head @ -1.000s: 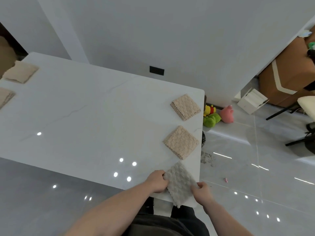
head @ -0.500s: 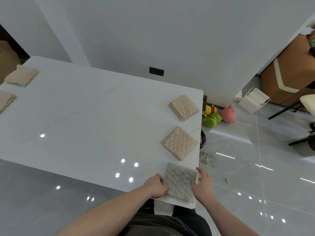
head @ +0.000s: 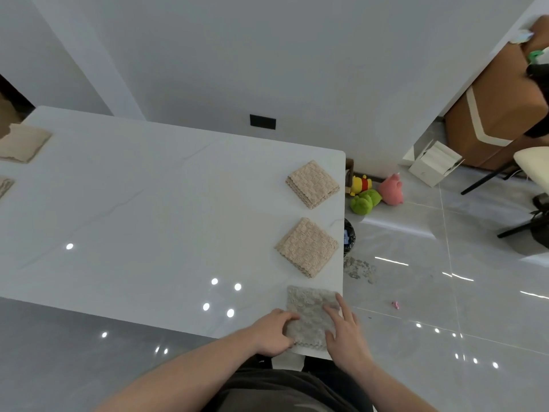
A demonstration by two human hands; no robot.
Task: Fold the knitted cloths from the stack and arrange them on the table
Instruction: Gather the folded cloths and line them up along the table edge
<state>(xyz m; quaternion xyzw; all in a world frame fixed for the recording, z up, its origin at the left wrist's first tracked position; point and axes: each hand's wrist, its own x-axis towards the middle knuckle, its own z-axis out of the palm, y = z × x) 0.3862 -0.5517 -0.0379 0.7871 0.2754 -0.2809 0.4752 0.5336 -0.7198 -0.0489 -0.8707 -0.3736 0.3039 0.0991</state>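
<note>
Head cam: grey knitted cloth (head: 310,316) lies folded flat at the near right corner of the worktop (head: 148,221), its near edge just short of the worktop rim. Left hand (head: 273,333) presses on the cloth's left edge, fingers curled loosely onto it, not pinching. Right hand (head: 346,331) lies spread and flat along the cloth's right side, fingers extended, nothing grasped. So neither grip is closed on it; both just pat it down.

Cloth looks soft, light, thick-knit w/ bumpy texture; prob. limp and stretchy, so it would sag if lifted by one corner. Best taken at two corners or slid flat w/ open palms.

Beyond the grey cloth, along the same right edge: a beige folded cloth (head: 307,248), then a second beige folded cloth (head: 313,184) further off. Far left of it, unfolded beige cloths (head: 23,142) at the worktop's far end.
</note>
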